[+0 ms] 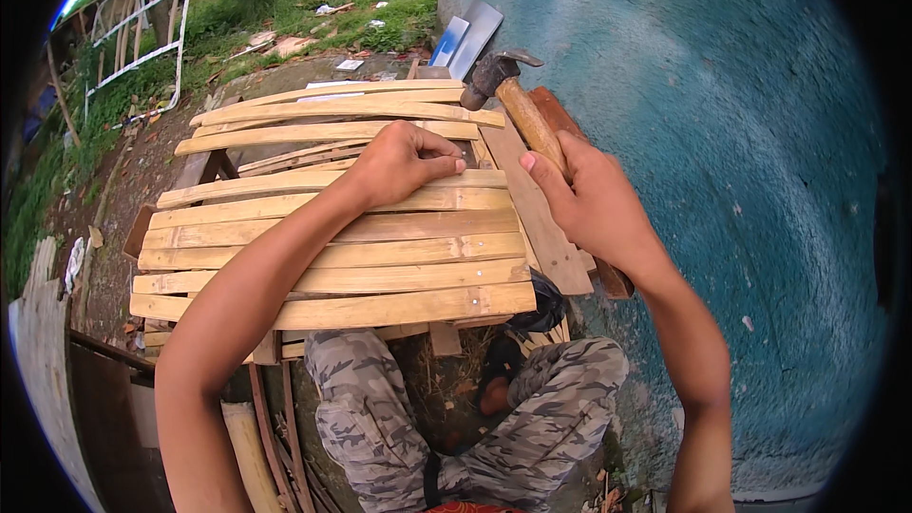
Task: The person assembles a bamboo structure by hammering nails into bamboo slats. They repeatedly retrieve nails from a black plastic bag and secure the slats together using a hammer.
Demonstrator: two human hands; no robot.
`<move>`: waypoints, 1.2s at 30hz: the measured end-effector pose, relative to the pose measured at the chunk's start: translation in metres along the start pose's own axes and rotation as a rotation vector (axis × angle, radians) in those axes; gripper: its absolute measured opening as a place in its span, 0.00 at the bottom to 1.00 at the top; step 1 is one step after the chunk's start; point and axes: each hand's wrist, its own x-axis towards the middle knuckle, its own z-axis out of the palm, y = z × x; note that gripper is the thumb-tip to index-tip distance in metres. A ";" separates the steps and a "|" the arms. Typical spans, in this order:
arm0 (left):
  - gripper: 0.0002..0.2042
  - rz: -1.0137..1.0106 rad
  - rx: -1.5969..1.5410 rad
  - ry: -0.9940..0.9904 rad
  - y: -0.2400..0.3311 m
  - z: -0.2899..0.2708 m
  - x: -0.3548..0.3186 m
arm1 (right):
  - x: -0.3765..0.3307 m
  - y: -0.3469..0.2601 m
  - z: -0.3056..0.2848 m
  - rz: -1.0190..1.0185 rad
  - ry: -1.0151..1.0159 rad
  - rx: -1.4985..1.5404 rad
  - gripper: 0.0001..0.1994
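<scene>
Hammer with dark steel claw head and pale wooden handle [518,104] sits in the right hand [594,204], fingers wrapped tight round the lower handle. Head is raised, up and away from the person, above the far right corner of the slat panel, not touching it.

Panel of pale, slightly bowed bamboo slats [332,252] lies flat across a rough frame in front of the knees. Slats run left to right, side by side, some gaps at the far end. Small nail heads show near the right ends of the closest slats.

Left hand [404,163] rests on a middle slat near its right end, fingertips [446,163] pinched together at the slat edge. Whether a nail is between them: cannot tell, too small.

Brown wooden crosspiece [541,218] runs under the slats' right ends, angled away from the person. Hammer handle lies just above it.

Camouflage trousers [380,408] visible below the panel, person seated or crouched. Teal painted wall [741,133] on the right. Grass and scattered debris [285,0] beyond the panel, white metal frame [142,9] far left.
</scene>
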 end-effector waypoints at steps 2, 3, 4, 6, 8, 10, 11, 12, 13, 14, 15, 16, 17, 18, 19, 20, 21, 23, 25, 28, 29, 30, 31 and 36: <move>0.13 -0.024 -0.008 -0.034 0.000 -0.001 0.001 | 0.001 0.000 -0.004 0.039 -0.139 -0.052 0.20; 0.13 -0.034 -0.009 -0.044 0.000 -0.001 0.001 | 0.001 0.000 -0.006 0.095 -0.215 -0.103 0.20; 0.13 -0.033 -0.020 -0.040 0.000 -0.001 0.002 | 0.001 0.000 -0.007 0.069 -0.172 -0.062 0.20; 0.12 -0.019 -0.049 -0.015 0.000 0.001 0.000 | 0.001 0.002 -0.007 0.025 -0.047 -0.022 0.20; 0.12 -0.003 -0.029 -0.003 0.000 0.001 0.000 | 0.000 0.003 -0.003 -0.025 0.013 0.000 0.20; 0.12 -0.018 -0.004 -0.012 0.001 0.001 0.002 | -0.001 0.004 0.000 -0.011 -0.037 -0.004 0.20; 0.13 -0.042 0.007 -0.022 0.002 0.001 0.002 | -0.001 0.006 0.001 0.031 -0.124 -0.026 0.20; 0.13 -0.067 0.022 -0.031 0.003 0.000 0.003 | -0.001 0.008 0.002 0.073 -0.208 -0.047 0.20; 0.13 -0.072 0.018 -0.023 0.005 0.001 0.003 | -0.002 0.010 0.001 0.094 -0.180 -0.001 0.20; 0.14 -0.083 0.017 -0.014 0.006 0.002 0.002 | -0.003 0.013 0.000 0.114 -0.152 0.047 0.20; 0.14 -0.089 0.010 -0.006 0.007 0.002 0.001 | -0.004 0.017 0.000 0.122 -0.111 0.114 0.20; 0.14 -0.097 0.022 0.000 0.007 0.002 0.001 | -0.007 0.021 0.000 0.157 -0.099 0.187 0.19; 0.14 -0.099 0.027 0.003 0.007 0.002 0.001 | -0.011 0.027 0.001 0.182 -0.070 0.280 0.19; 0.14 -0.103 0.035 0.002 0.007 0.003 0.001 | -0.015 0.032 0.004 0.176 -0.039 0.392 0.19; 0.14 -0.134 0.044 -0.045 0.006 0.001 0.002 | -0.021 0.039 0.009 0.244 -0.030 0.453 0.19; 0.13 -0.133 0.000 -0.045 0.005 0.001 0.003 | -0.026 0.045 0.017 0.280 -0.019 0.536 0.18; 0.13 -0.110 -0.051 -0.040 0.005 0.001 0.003 | -0.033 0.052 0.026 0.316 -0.011 0.621 0.18; 0.12 -0.150 -0.131 -0.026 0.005 0.001 0.004 | -0.045 0.065 0.049 0.337 0.055 0.783 0.18; 0.11 -0.040 0.029 0.075 0.007 0.003 0.002 | -0.053 0.079 0.073 0.349 0.094 0.935 0.18; 0.14 0.029 0.414 0.124 0.015 0.000 -0.002 | -0.063 0.096 0.105 0.377 0.139 1.127 0.17; 0.17 -0.026 0.559 0.096 0.018 -0.003 -0.003 | -0.066 0.100 0.115 0.386 0.149 1.170 0.16; 0.20 -0.077 0.714 0.080 0.021 -0.004 -0.003 | -0.068 0.104 0.124 0.392 0.158 1.214 0.16; 0.30 -0.191 0.755 0.026 0.023 -0.004 -0.004 | -0.072 0.106 0.134 0.400 0.164 1.232 0.15; 0.40 -0.433 0.784 -0.044 0.025 -0.005 -0.002 | -0.090 0.116 0.170 0.398 0.210 1.325 0.15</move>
